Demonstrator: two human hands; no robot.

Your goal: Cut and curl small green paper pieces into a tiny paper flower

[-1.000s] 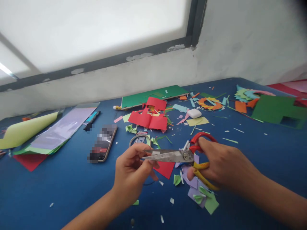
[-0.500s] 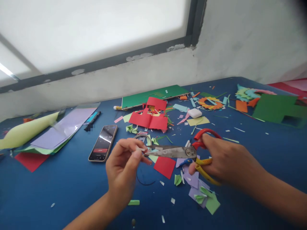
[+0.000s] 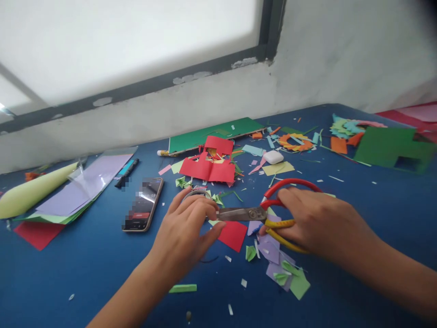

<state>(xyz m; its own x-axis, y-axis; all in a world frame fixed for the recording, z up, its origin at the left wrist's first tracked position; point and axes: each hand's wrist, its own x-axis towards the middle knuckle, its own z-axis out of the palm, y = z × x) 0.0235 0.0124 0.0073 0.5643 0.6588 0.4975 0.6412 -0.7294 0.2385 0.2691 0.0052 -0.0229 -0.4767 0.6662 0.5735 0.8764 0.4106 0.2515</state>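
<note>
In my right hand (image 3: 303, 218) is a pair of scissors (image 3: 242, 213) with one red handle and one yellow handle; my fingers are in the handles. The blades point left, toward my left hand (image 3: 191, 228). The fingers of my left hand curl at the blade tips, with the thumb a little below them. A tiny white bit shows at the fingertips; what they grip is mostly hidden. Behind the left hand is a grey ring-shaped item (image 3: 196, 193), partly covered. A red paper square (image 3: 234, 235) lies under the scissors.
Paper scraps, cut red paper (image 3: 209, 169), a green board (image 3: 218, 134), a white case (image 3: 273, 157) and an orange paper ring (image 3: 296, 141) lie beyond my hands. A phone (image 3: 143, 205), a dark marker (image 3: 127, 173) and purple sheets (image 3: 71, 196) are at the left.
My left hand has turned and moved slightly right, its fingers now over the blade tips. The pale scrap seen between its thumb and fingers is now mostly hidden.
</note>
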